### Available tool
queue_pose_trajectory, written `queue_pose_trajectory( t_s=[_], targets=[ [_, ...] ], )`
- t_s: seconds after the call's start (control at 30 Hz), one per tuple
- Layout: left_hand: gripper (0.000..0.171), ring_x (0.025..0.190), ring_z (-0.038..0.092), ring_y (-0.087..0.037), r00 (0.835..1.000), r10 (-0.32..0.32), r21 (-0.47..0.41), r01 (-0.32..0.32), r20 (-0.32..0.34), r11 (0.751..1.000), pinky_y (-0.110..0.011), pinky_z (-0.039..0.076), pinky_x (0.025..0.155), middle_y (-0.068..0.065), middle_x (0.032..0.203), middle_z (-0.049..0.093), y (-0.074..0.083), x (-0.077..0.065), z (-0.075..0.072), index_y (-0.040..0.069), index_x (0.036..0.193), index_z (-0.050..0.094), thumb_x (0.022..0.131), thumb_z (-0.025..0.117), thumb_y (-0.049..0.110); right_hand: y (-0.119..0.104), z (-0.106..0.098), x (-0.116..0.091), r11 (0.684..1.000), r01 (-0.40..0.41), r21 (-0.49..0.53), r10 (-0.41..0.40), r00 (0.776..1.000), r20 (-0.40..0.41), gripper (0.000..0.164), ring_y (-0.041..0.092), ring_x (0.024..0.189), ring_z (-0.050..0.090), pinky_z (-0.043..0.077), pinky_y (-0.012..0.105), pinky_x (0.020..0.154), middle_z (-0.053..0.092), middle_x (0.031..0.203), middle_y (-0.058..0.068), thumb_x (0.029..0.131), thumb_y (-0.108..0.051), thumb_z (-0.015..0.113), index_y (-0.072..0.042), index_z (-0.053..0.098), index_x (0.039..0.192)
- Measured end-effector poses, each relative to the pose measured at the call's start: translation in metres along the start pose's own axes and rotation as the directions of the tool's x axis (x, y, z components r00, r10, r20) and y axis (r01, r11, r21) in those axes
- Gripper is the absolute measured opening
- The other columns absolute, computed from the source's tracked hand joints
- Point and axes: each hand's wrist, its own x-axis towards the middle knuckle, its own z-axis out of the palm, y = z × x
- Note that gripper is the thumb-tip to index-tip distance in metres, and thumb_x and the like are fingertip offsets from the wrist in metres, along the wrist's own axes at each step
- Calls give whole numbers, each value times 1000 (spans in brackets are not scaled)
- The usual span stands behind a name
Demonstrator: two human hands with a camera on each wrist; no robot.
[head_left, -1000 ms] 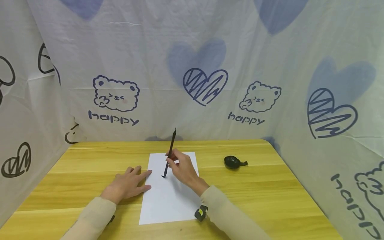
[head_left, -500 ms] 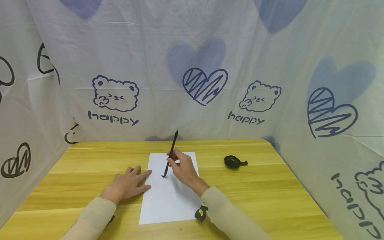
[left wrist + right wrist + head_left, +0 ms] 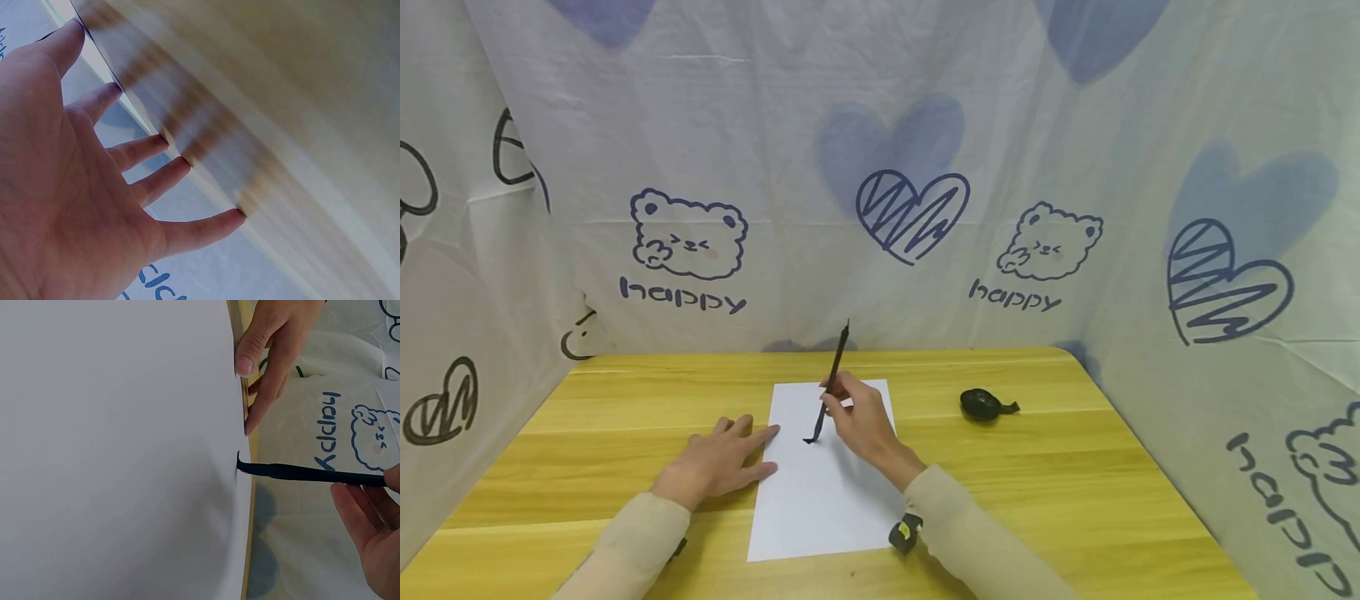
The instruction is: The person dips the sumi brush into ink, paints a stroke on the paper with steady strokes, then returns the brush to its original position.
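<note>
A black writing brush (image 3: 837, 360) is pinched in my right hand (image 3: 867, 421), its handle leaning up and to the right. The bent tip of the brush (image 3: 275, 470) touches the white paper (image 3: 820, 508), where a short dark mark shows at the bristles. My left hand (image 3: 722, 462) lies with fingers spread at the paper's left edge; its thumb and index fingertip rest on the sheet. In the left wrist view, the fingertips of the left hand (image 3: 94, 169) press on the wooden surface and the paper's edge.
A small black dish with a short handle (image 3: 981, 405) sits on the wooden table (image 3: 1045, 500), right of the paper. A printed white curtain (image 3: 797, 250) with hearts and bears hangs round the back and sides. Dark straps circle both wrists.
The brush handle tilts further to the right, and my right hand has shifted slightly right. The dark mark at the tip looks a little longer. My left hand stays in place.
</note>
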Motion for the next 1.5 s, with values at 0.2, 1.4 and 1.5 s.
queue_pose_trajectory(
  t_s=[0.2, 1.4, 1.5],
  targets=[
    [70, 137, 45, -54, 1000, -4, 1, 4, 0, 1000, -85, 41, 93, -28, 158, 43, 0, 0, 2, 22, 156, 46, 99, 55, 62, 1, -1, 0, 1000, 0, -2, 0, 1000, -2, 12, 29, 88, 75, 60, 16, 72, 74, 95, 18, 99, 0, 64, -1, 66, 110],
    [71, 137, 44, -53, 1000, 1, -3, -1, 0, 1000, -83, 42, 93, -28, 158, 42, -2, 0, 2, 21, 156, 45, 99, 55, 62, 6, -15, -1, 999, -12, -29, 12, 1000, -22, 12, 28, 87, 73, 60, 16, 71, 73, 95, 18, 99, 0, 63, 1, 65, 110],
    [71, 136, 44, -54, 1000, 10, -5, -10, -6, 1000, -84, 42, 92, -28, 157, 42, -2, 0, 2, 20, 156, 46, 99, 56, 61, 7, -16, -1, 999, -23, -34, 22, 999, -27, 12, 28, 88, 73, 60, 16, 71, 73, 95, 18, 99, 0, 63, 1, 66, 111]
  ],
)
